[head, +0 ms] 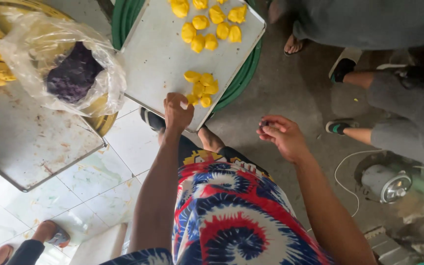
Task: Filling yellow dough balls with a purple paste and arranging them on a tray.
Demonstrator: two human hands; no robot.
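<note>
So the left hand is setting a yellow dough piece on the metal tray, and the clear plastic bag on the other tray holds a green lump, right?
Not quite: the head view shows the lump in the clear plastic bag is dark purple, not green. The left hand is indeed at the yellow dough pieces on the metal tray.

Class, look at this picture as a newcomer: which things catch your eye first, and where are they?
Bright yellow dough pieces sit on a metal tray at top centre, where the left hand reaches. A plastic bag holding a purple lump lies upper left. The right hand pinches something small and dark.
</note>
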